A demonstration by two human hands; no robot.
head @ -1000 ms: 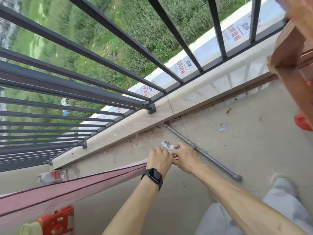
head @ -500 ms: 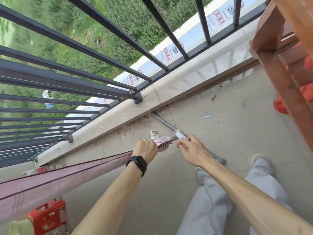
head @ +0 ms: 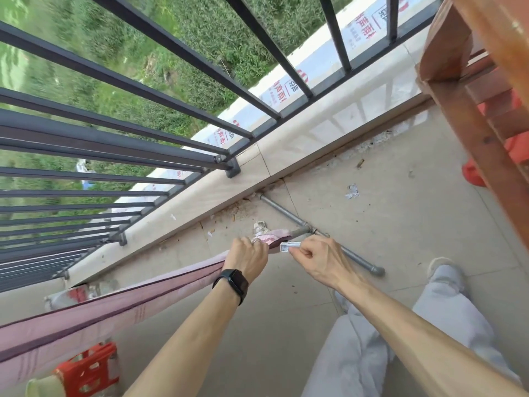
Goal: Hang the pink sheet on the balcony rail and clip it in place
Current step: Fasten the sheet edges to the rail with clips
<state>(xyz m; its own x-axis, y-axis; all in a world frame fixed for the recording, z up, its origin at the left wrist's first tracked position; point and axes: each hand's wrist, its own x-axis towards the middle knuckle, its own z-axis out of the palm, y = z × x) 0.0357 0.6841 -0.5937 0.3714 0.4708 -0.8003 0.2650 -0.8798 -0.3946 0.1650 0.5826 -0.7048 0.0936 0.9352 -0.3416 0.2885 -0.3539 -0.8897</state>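
looking like the clipping step: left hand (head: pixel 247 262) grips the pink sheet (head: pixel 114 310) by its bunched end, rest trailing lower left; right hand (head: pixel 317 260) pinches a white clip (head: pixel 289 247) beside it. next, imo: clip over the fabric.

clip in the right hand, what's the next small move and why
Probably slide the white clip onto the pink sheet end. The right hand pinches it just beside that bunched end, which the left hand grips; it seems not yet on.
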